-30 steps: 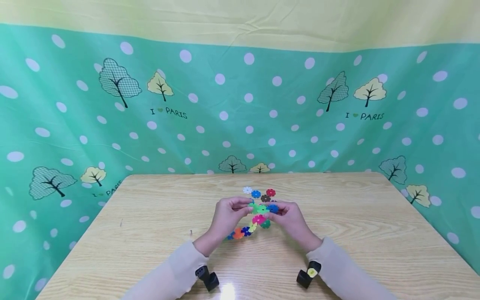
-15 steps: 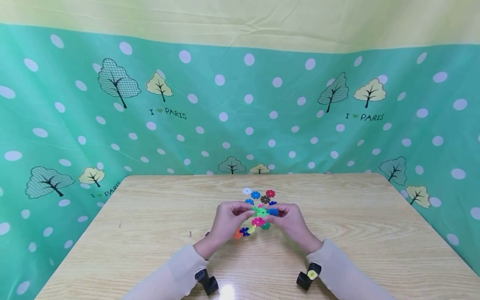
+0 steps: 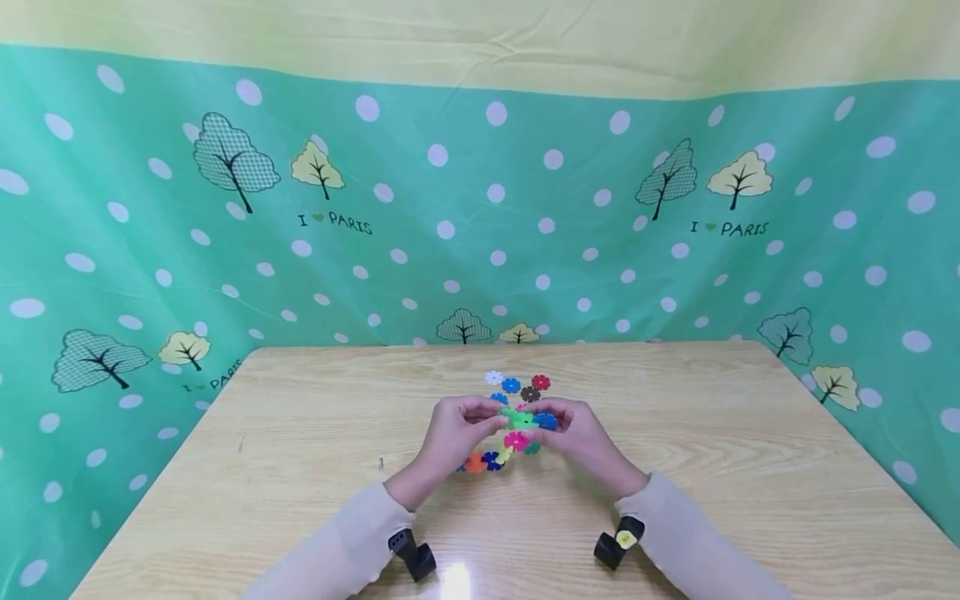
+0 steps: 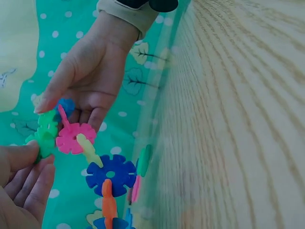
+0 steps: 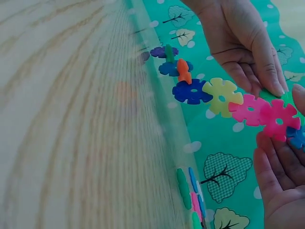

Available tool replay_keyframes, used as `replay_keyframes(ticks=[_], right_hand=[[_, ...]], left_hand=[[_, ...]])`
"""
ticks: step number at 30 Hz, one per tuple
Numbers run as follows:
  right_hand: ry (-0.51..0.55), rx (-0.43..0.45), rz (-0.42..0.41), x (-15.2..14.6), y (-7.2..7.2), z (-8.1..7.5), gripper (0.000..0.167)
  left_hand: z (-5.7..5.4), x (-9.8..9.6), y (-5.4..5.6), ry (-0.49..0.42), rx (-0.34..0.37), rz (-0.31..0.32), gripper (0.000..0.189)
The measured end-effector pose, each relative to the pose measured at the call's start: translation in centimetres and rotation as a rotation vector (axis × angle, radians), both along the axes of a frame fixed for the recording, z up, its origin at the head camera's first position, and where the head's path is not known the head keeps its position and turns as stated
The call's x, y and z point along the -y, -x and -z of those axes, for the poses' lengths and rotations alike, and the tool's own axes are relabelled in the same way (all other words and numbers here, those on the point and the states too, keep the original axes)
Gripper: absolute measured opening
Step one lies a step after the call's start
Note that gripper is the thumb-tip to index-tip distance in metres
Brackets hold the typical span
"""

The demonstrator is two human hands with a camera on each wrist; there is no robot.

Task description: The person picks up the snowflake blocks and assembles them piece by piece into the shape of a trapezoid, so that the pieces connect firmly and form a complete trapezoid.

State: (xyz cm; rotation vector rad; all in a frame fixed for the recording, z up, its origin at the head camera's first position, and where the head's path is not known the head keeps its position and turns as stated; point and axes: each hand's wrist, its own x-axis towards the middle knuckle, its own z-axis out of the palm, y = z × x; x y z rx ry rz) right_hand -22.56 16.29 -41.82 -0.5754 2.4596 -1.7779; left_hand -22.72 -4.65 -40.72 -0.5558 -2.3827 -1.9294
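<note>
Both hands hold a chain of interlocking flower-shaped plastic discs above the table. My left hand (image 3: 461,425) pinches a light green disc (image 4: 46,143) between thumb and fingers. My right hand (image 3: 588,437) grips the chain at its other side, by the blue disc (image 3: 547,422) and the light green ones. From there hang a pink disc (image 5: 250,109), a yellow disc (image 5: 221,97), a dark blue disc (image 4: 111,174) and an orange disc (image 4: 109,202). The chain's tail ends with a purple disc (image 5: 163,51) in the right wrist view; my left wrist partly hides the tail in the head view.
Loose discs lie on the wooden table (image 3: 712,433) just beyond the hands, including a white disc (image 3: 493,377), a red disc (image 3: 541,382) and a brown disc (image 3: 530,394). A green dotted curtain (image 3: 480,208) hangs behind the table's far edge.
Both hands keep their hold on the chain and shift only slightly. The hanging tail swings a little; its end showed left of my left wrist half a second ago and is hidden now.
</note>
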Motion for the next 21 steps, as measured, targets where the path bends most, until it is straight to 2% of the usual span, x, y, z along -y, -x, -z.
replay_keyframes(ticks=[6, 10, 12, 13, 17, 19, 21], right_hand=[[0.017, 0.015, -0.043, -0.1, 0.1, -0.1, 0.039], [-0.002, 0.011, -0.053, -0.1, 0.1, -0.1, 0.043], [-0.013, 0.015, -0.053, -0.2, 0.1, 0.0, 0.042], [-0.019, 0.014, -0.053, -0.2, 0.1, 0.0, 0.040], [-0.049, 0.019, -0.046, -0.5, 0.2, 0.2, 0.033], [-0.072, 0.012, -0.040, -0.8, 0.3, 0.2, 0.032], [-0.084, 0.015, -0.032, -1.0, 0.5, 0.2, 0.031]], left_hand=[[0.1, -0.1, 0.0, -0.033, 0.052, 0.034, 0.016], [0.1, -0.3, 0.0, -0.024, 0.066, 0.051, 0.015], [-0.6, -0.3, -0.5, -0.006, 0.060, 0.061, 0.014], [-0.7, -0.2, -0.4, 0.004, 0.056, 0.066, 0.014], [-0.8, 0.3, 0.0, 0.046, 0.048, 0.068, 0.015], [-0.1, 0.9, 1.0, 0.055, 0.057, 0.066, 0.017], [-0.2, 1.4, 1.6, 0.055, 0.076, 0.061, 0.018]])
